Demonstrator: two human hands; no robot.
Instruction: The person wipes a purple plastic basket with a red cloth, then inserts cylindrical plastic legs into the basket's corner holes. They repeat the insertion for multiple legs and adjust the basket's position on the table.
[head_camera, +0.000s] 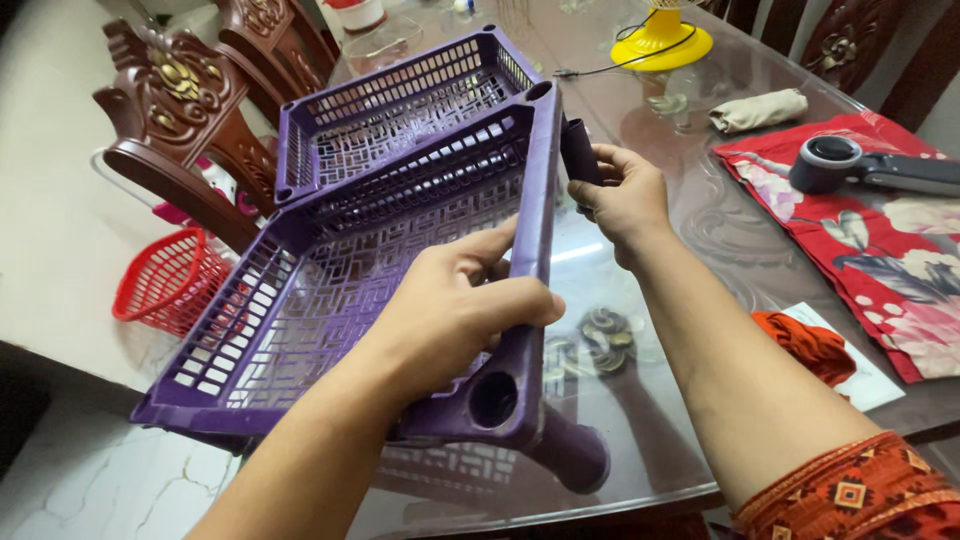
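A glass-topped table carries a floral cloth, yellow stand and rolled rag.

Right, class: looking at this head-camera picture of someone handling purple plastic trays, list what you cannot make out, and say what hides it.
- Purple tube in the right hand: its lower end is hidden by the fingers.
- Tray under the left hand: the hand covers part of its rim.
- Yellow stand: its top is cut off by the upper edge.
- Dark handheld device on the red cloth: cut off by the right edge.
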